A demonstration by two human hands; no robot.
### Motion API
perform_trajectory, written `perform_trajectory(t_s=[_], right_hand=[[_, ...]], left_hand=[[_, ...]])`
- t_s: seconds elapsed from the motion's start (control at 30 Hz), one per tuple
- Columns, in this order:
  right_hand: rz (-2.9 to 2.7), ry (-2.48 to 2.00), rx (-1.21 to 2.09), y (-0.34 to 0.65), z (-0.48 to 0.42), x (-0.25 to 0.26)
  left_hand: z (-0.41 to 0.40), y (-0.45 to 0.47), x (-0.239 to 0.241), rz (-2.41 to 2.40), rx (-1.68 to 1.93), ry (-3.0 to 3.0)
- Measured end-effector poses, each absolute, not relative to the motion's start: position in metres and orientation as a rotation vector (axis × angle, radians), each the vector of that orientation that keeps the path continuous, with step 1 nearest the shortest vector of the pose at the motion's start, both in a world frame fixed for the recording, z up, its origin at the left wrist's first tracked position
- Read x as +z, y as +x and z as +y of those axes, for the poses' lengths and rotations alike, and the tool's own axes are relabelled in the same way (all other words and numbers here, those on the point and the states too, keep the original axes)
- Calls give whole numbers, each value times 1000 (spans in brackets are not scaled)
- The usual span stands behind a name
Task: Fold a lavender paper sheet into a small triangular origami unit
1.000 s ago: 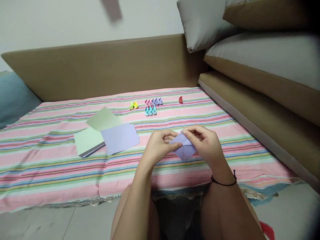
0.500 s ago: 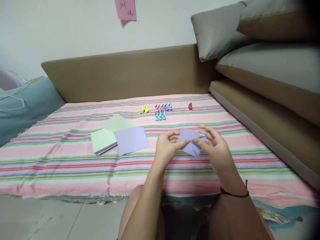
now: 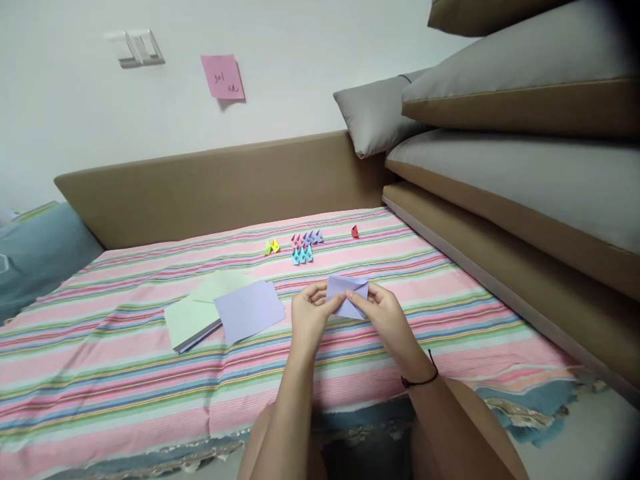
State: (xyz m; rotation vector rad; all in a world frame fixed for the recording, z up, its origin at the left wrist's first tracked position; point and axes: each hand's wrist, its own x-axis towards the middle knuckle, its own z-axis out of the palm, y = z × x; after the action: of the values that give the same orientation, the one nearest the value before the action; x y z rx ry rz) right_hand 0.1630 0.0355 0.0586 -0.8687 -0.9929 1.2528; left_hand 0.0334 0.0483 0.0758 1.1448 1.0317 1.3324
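Observation:
A partly folded lilac paper (image 3: 346, 291) is held above the striped cloth (image 3: 125, 373) between both hands. My left hand (image 3: 309, 320) pinches its left edge with fingers closed. My right hand (image 3: 385, 319), with a black band on the wrist, pinches its right corner. A loose stack of paper sheets (image 3: 227, 311), pale green and lilac, lies to the left of my hands. Farther back sit several small folded paper pieces (image 3: 303, 245) in yellow, pink, lilac and blue, and one red piece (image 3: 355, 231) apart on the right.
Brown and grey cushions (image 3: 510, 173) are stacked along the right. A brown padded backrest (image 3: 200, 187) runs behind the cloth. A teal pillow (image 3: 35, 257) lies at the left. A pink note (image 3: 223, 77) and a switch (image 3: 137, 48) are on the wall. My knees show below.
The view tilted up and shifted, showing more wall. The lilac paper was turned and folded smaller, and both hands moved slightly left and farther from me, closing on its edges.

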Motion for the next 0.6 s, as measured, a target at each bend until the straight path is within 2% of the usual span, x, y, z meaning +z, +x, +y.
perform_trajectory(t_s=[0.6], right_hand=[[-1047,-952,1196,152,24,63]], left_hand=[[25,20,74,1082,1360,987]])
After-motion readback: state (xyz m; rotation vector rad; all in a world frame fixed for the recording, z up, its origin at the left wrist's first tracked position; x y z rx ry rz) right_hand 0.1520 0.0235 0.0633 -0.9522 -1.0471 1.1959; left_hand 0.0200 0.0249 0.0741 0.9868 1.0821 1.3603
